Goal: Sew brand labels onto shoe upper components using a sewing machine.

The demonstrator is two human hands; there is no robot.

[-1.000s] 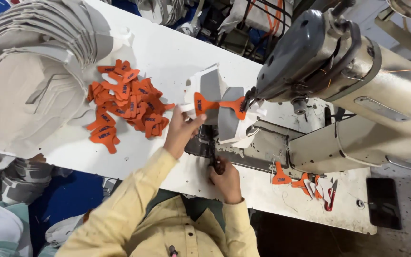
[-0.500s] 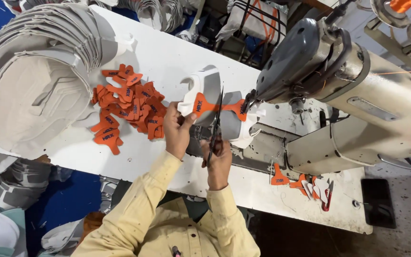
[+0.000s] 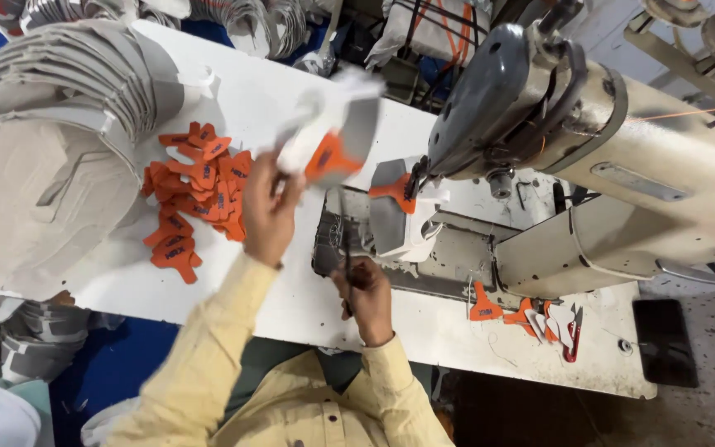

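Lifting grey-orange piece [image 3: 331, 141] in left hand [image 3: 268, 217] | right hand [image 3: 366, 290] grips scissors [image 3: 344, 240]

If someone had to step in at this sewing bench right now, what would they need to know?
Left hand: raised, holding a grey-and-white piece with an orange tab, blurred.
Right hand: low at the sewing machine base, holding snips.
Another grey piece with orange tab sits under the needle.
Loose orange tabs lie piled on the table, beside a big stack of grey pieces.
Both supplies look far from used up.
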